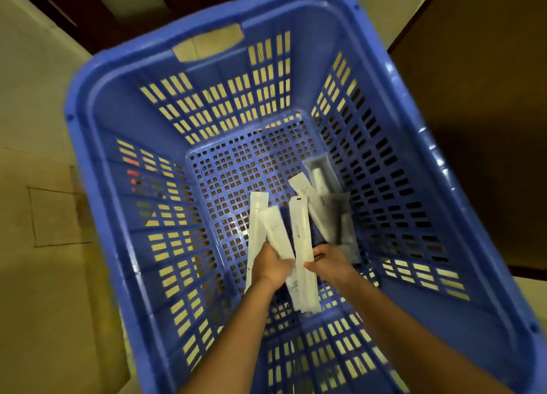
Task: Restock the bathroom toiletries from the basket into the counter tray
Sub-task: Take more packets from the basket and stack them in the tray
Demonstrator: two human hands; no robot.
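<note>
A large blue slatted basket (97,162) fills the view, and both my arms reach down into it. My left hand (270,266) is closed around long white toiletry packets (273,230); a further white packet (255,230) stands just left of it. My right hand (330,264) grips the side of another long white packet (300,239) that stands between the two hands. More packets lie on the basket floor at the right: a white one (303,187) and grey, see-through ones (333,213). The counter tray is not in view.
The basket stands on a beige tiled floor (44,216). Dark wooden furniture or a door (488,82) rises at the right, and dark panels stand at the top left. The basket's far wall has a handle slot (208,45).
</note>
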